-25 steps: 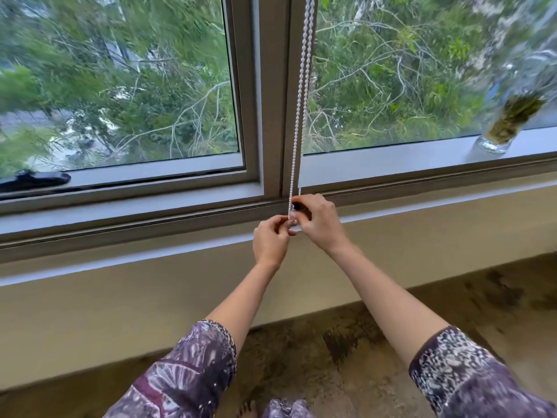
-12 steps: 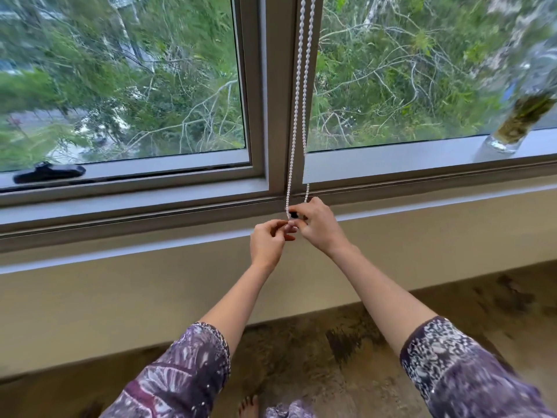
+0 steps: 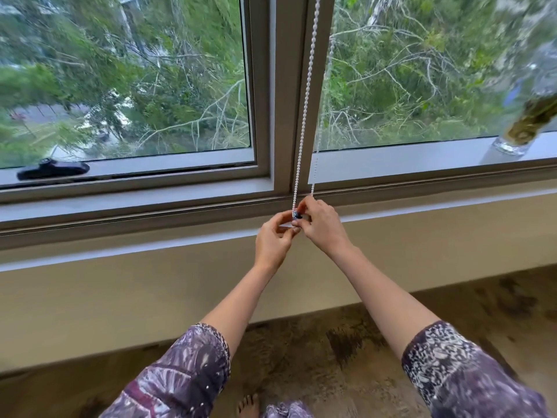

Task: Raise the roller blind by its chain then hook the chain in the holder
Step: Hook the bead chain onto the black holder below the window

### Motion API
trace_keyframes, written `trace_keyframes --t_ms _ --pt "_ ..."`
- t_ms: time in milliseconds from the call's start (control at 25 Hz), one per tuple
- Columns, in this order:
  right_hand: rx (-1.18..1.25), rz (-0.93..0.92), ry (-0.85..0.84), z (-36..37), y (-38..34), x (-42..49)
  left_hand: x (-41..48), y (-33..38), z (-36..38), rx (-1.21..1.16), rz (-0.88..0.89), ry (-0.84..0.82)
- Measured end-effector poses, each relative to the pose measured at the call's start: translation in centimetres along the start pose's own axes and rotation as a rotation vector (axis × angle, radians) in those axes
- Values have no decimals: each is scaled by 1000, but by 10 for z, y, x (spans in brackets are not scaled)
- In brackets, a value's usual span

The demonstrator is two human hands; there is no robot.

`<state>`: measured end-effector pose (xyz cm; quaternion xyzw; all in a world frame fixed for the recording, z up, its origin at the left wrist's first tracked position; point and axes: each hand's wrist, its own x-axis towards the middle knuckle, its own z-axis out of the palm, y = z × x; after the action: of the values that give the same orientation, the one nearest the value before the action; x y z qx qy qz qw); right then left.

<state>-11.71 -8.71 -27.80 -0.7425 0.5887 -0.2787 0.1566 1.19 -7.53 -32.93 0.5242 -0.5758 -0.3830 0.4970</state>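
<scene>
A white bead chain [image 3: 305, 116] hangs in two strands down the grey window mullion [image 3: 286, 95]. Its lower end meets a small dark holder [image 3: 296, 215] at the sill, mostly hidden between my fingers. My left hand [image 3: 272, 241] pinches at the chain's bottom from the left. My right hand [image 3: 321, 224] pinches the chain at the holder from the right, fingertips touching those of the left. The blind itself is out of view above.
A glass vase with plant stems [image 3: 526, 125] stands on the sill at the far right. A black window handle [image 3: 52, 170] lies on the left frame. Below the sill are a beige wall [image 3: 120, 297] and a mottled floor with my bare foot [image 3: 248, 405].
The view has shifted slightly, so the window sits further right. Both hands stay at the holder with small finger movements; the chain's right strand now reaches lower, down to my right hand.
</scene>
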Motion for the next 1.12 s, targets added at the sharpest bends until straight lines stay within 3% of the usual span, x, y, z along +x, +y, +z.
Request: trace_keyframes --t_ms 160,360,560,640,760,960,1120 --pt "3 -21 40 -1 5 -4 7 0 2 45 32 29" --pt "88 -51 69 -1 14 -12 9 -1 14 -78 -33 58" --pt "410 63 340 -12 16 -16 9 0 25 -176 -53 27" --pt "398 104 269 -18 22 -12 9 0 30 -211 -59 9" --pt "189 37 83 -17 31 -7 8 1 38 -246 -54 -27" --pt "57 19 89 -15 34 -3 6 5 45 -226 -93 -4" --pt "39 14 101 -15 39 0 15 14 36 -221 -6 -27"
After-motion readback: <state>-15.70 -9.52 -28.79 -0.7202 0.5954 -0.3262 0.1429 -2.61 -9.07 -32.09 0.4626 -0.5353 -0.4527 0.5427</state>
